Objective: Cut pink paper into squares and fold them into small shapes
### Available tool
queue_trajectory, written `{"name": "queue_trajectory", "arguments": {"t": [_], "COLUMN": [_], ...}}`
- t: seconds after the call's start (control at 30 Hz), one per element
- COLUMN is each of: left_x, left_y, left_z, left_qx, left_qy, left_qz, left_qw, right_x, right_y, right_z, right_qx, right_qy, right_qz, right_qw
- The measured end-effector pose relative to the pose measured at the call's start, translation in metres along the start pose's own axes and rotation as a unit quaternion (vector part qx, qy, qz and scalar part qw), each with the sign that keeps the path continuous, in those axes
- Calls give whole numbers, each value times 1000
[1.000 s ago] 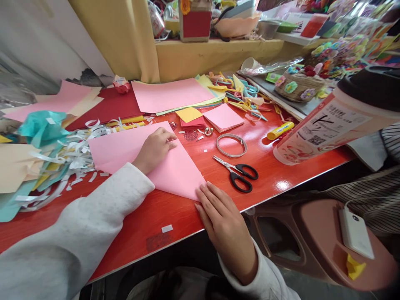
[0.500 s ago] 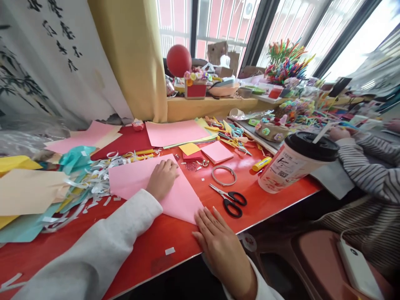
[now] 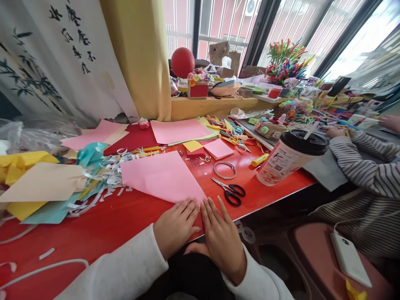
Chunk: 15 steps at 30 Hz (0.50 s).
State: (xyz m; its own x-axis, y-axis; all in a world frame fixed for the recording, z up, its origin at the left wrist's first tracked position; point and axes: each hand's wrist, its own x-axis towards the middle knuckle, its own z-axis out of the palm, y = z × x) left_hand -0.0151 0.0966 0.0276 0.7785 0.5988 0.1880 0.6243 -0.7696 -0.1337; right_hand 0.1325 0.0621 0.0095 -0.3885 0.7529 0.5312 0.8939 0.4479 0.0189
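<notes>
Pink sheet (image 3: 165,179), one, folded over on itself, is seen in the head view on the red table (image 3: 131,233), at eleven o'clock from the hands. Its near corner is touched by the fingertips of both hands: the left hand (image 3: 177,225) is laid flat with its fingers close together, and the right hand (image 3: 222,235) is spread out flat, its thumb pointed toward nine o'clock.

From the right hand, one pair of scissors (image 3: 228,190) is found at one o'clock, with one ring (image 3: 225,178) just beyond it at twelve. One cup (image 3: 279,160) and one glue stick (image 3: 260,160) are placed at one to two o'clock, farther off.

Compared with half a second ago, the left hand has been drawn back from the sheet's middle to the near corner, beside the right hand, which is kept there.
</notes>
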Motion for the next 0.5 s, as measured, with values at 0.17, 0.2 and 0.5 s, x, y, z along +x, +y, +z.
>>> {"name": "queue_trajectory", "arguments": {"t": [0.17,0.2,0.5], "left_x": [-4,-6,-30], "left_y": [-11,-13,-41], "left_z": [-1,0,-4], "left_qx": [-15,-13,34], "left_qy": [27,39,62], "left_qz": [22,26,-8], "left_qw": [999,999,997], "right_x": [-4,-5,-6], "right_y": [-4,-4,2], "right_z": [7,7,-1], "right_qx": [-26,-31,-49], "right_qy": [22,19,-59], "right_qz": [5,4,-7], "right_qw": [999,999,997]}}
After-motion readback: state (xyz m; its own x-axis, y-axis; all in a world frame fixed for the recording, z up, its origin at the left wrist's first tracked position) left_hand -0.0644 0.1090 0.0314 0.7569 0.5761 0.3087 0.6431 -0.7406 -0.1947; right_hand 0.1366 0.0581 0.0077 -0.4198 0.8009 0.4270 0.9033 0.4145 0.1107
